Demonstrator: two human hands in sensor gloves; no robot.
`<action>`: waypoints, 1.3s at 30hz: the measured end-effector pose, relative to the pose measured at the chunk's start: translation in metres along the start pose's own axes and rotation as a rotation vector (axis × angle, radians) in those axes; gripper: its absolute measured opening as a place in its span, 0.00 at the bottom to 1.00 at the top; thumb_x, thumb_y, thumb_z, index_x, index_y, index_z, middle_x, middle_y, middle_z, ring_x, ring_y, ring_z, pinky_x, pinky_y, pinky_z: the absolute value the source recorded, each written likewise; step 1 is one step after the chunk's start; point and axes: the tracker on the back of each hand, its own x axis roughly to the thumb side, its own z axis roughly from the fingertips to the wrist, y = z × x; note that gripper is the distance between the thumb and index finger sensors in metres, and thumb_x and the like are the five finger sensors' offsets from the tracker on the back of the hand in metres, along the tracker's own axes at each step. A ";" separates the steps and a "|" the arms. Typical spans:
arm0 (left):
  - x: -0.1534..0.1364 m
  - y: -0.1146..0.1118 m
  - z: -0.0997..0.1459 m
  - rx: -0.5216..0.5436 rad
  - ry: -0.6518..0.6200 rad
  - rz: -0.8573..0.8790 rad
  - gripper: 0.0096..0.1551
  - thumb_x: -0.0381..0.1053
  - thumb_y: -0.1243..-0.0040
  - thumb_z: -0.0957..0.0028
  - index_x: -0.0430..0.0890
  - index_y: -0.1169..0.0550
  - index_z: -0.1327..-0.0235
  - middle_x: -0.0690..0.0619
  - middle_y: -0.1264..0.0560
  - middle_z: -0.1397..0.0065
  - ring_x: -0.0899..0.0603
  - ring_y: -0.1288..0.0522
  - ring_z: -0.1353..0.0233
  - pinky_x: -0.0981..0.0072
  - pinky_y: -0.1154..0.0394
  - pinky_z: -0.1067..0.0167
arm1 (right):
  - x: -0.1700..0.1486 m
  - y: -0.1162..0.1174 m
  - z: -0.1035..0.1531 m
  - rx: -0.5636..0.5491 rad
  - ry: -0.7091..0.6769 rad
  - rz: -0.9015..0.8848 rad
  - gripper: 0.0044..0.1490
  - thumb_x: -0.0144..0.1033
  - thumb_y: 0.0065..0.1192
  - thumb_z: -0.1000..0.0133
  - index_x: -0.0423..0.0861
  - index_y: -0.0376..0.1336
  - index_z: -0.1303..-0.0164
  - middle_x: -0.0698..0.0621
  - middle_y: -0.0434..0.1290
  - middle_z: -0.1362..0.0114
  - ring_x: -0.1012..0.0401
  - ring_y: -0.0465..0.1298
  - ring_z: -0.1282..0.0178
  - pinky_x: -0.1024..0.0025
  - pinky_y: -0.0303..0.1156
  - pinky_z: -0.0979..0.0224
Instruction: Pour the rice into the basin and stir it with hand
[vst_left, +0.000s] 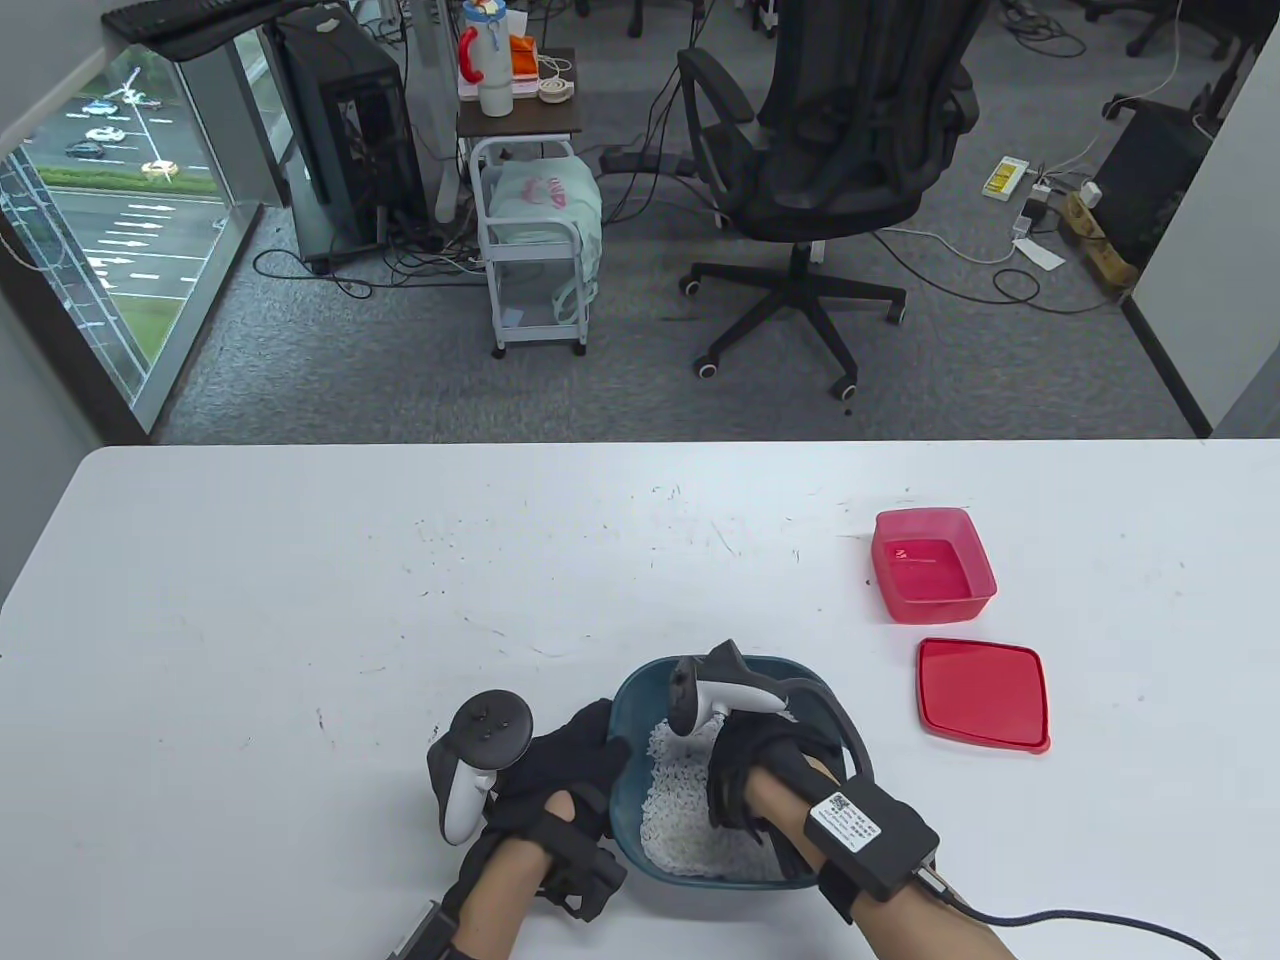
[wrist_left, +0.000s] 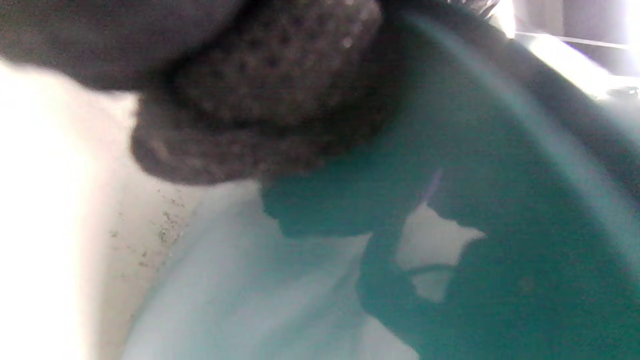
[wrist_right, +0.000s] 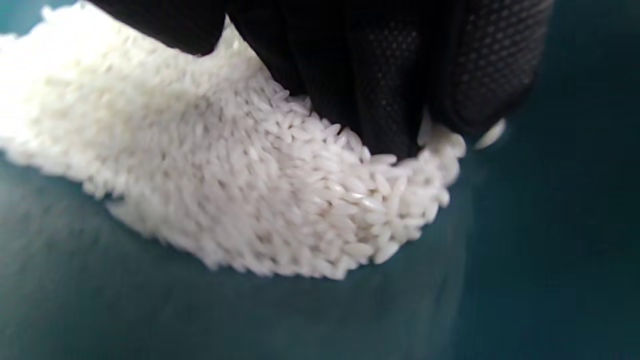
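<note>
A teal basin stands near the table's front edge with a heap of white rice inside. My right hand is down in the basin, its gloved fingers pressed into the rice on the basin's floor. My left hand grips the basin's left rim. In the left wrist view its fingers lie against the teal outer wall. The right fingertips are buried in the grains.
An empty red container sits to the right behind the basin, its red lid flat on the table nearer me. The white table stretches left and back. An office chair and a cart stand beyond it.
</note>
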 end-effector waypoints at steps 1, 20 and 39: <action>0.000 0.000 0.000 0.002 0.004 0.002 0.37 0.47 0.34 0.48 0.32 0.29 0.28 0.29 0.24 0.33 0.49 0.11 0.81 0.69 0.12 0.88 | 0.001 0.002 -0.001 0.032 -0.028 -0.016 0.41 0.45 0.63 0.59 0.23 0.76 0.55 0.28 0.88 0.58 0.38 0.89 0.66 0.44 0.81 0.65; 0.001 0.000 -0.001 -0.023 -0.018 -0.004 0.37 0.47 0.35 0.47 0.32 0.30 0.27 0.28 0.25 0.32 0.49 0.11 0.80 0.69 0.12 0.87 | -0.005 -0.022 -0.018 0.070 -0.579 -0.667 0.43 0.47 0.59 0.54 0.38 0.58 0.30 0.37 0.64 0.26 0.40 0.65 0.29 0.37 0.65 0.35; 0.001 -0.001 0.000 0.007 -0.011 -0.019 0.37 0.47 0.35 0.48 0.32 0.29 0.28 0.29 0.24 0.33 0.50 0.11 0.81 0.70 0.12 0.88 | 0.004 0.000 -0.002 -0.066 0.109 0.083 0.40 0.46 0.62 0.57 0.26 0.74 0.52 0.30 0.87 0.54 0.39 0.87 0.62 0.45 0.80 0.62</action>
